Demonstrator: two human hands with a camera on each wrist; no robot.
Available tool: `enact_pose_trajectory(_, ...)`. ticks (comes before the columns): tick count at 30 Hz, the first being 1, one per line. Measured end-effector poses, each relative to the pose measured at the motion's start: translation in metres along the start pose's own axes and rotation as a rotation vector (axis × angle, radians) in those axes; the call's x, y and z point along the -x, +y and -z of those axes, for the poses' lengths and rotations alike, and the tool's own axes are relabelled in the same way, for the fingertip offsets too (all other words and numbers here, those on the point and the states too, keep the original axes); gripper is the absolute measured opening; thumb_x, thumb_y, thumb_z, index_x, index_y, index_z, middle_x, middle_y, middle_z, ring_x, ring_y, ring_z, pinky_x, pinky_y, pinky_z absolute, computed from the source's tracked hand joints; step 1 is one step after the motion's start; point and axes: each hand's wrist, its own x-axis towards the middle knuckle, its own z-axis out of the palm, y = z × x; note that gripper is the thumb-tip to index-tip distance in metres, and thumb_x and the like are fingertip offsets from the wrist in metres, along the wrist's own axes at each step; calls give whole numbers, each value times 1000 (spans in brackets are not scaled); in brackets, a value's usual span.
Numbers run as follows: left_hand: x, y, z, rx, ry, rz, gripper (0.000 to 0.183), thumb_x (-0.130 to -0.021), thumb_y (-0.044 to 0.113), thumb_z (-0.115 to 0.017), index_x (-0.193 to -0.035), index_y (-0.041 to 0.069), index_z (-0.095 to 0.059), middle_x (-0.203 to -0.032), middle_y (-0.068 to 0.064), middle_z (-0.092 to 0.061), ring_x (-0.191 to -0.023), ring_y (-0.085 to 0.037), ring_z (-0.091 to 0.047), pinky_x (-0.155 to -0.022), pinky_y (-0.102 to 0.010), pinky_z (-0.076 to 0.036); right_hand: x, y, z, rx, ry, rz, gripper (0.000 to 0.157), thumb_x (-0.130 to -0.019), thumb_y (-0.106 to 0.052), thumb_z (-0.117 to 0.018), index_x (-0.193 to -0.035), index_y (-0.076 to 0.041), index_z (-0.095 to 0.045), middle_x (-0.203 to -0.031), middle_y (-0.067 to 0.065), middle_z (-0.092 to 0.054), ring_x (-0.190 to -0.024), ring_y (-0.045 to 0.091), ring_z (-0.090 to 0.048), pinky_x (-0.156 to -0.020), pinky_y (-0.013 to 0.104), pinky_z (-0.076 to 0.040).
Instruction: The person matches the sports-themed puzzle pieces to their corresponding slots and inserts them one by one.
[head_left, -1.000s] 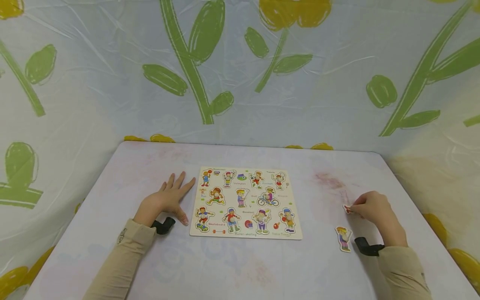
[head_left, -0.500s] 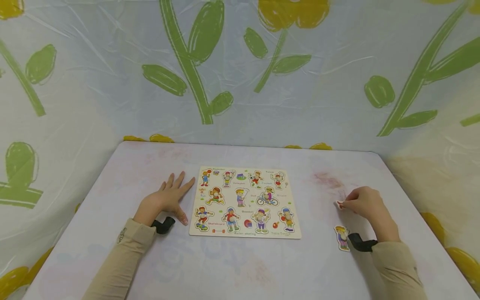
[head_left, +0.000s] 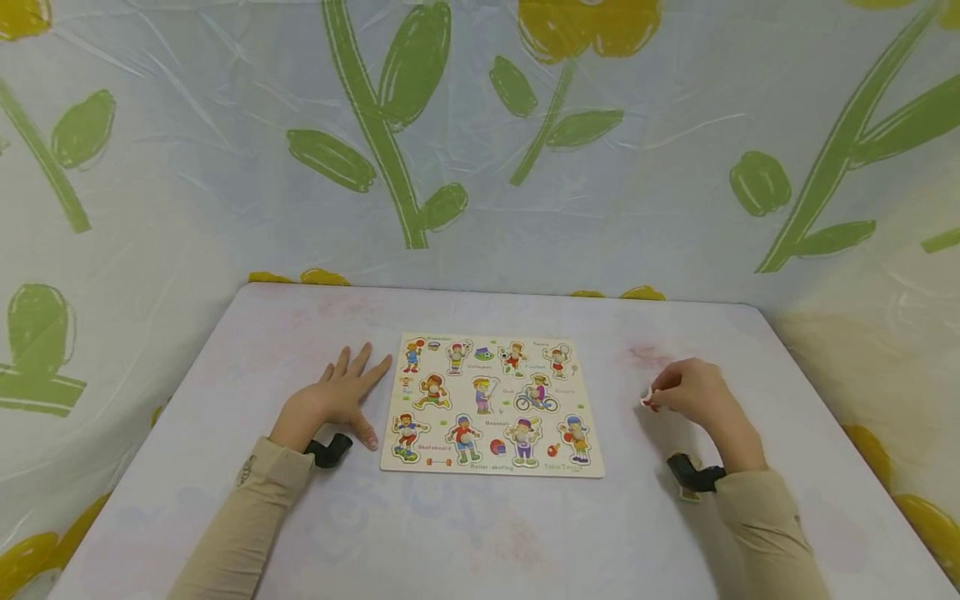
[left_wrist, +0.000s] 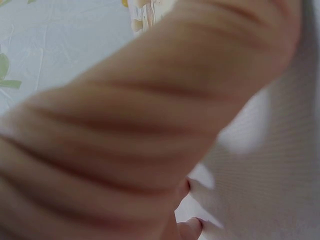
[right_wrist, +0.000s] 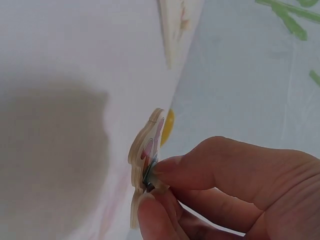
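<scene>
Between thumb and fingers, my right hand (head_left: 697, 396) pinches a small wooden puzzle piece (head_left: 647, 398) by its knob, to the right of the puzzle board. In the right wrist view the piece (right_wrist: 145, 145) stands tilted on edge, its printed side partly behind the fingers. The pale puzzle board (head_left: 532, 472), printed with children playing sports, lies flat mid-table with several knobbed pieces in it. My left hand (head_left: 330, 400) rests on the table beside the board's left edge, fingers spread. Another loose piece (head_left: 689, 496) lies mostly hidden under my right wrist.
A black wrist mount (head_left: 693, 473) sits by the right sleeve, another black mount (head_left: 330, 452) by the left. The white table (head_left: 480, 542) has faint pink smudges. Behind it hangs a cloth (head_left: 637, 208) with large green leaves and yellow flowers.
My right hand has moved left toward the board, carrying the pinched puzzle piece. Its wrist now covers most of the loose piece. The left hand stays in place.
</scene>
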Motion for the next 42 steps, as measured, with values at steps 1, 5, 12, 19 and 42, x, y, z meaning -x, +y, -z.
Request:
enact_pose_trajectory(1, 0, 0, 0, 0, -1, 1, 139, -52, 46, -93, -160, 11, -13, -162, -26, 8, -145, -51, 13, -117, -65, -2, 0, -4, -1, -2, 4, 11, 12, -79, -11, -76, -82, 0, -71, -71, 2, -67, -64, 16, -56, -53, 31, -46)
enact_pose_trajectory(5, 0, 0, 0, 1, -2, -1, 139, -52, 46, -93, -160, 11, -13, -162, -26, 8, -145, -52, 13, -117, -65, -2, -2, -18, -3, -10, 11, 39, 9, -78, -8, -75, -82, -1, -71, -71, 2, -68, -64, 16, -56, -56, 31, -45)
enact_pose_trajectory(12, 0, -2, -1, -1, 2, -9, 139, -52, 46, -93, -160, 11, -13, -162, -27, 8, -145, -52, 13, -116, -66, -2, -7, -37, -5, -51, 11, 80, 8, -78, -2, -71, -85, 2, -70, -74, 5, -69, -66, 16, -59, -60, 31, -48)
enact_pose_trajectory(19, 0, -2, -2, -2, 5, -6, 139, -51, 46, -93, -160, 11, -13, -162, -27, 8, -145, -52, 13, -116, -66, -2, -13, -55, -8, -96, -13, 88, 9, -78, -1, -71, -87, 3, -69, -76, 6, -69, -67, 16, -62, -63, 31, -49)
enact_pose_trajectory(42, 1, 1, -1, -6, 9, -4, 139, -51, 47, -93, -160, 11, -14, -162, -27, 7, -145, -52, 12, -116, -65, -3, -27, -112, -24, -148, -5, 223, 17, -74, 6, -69, -91, 2, -69, -79, 9, -66, -71, 21, -59, -62, 32, -49)
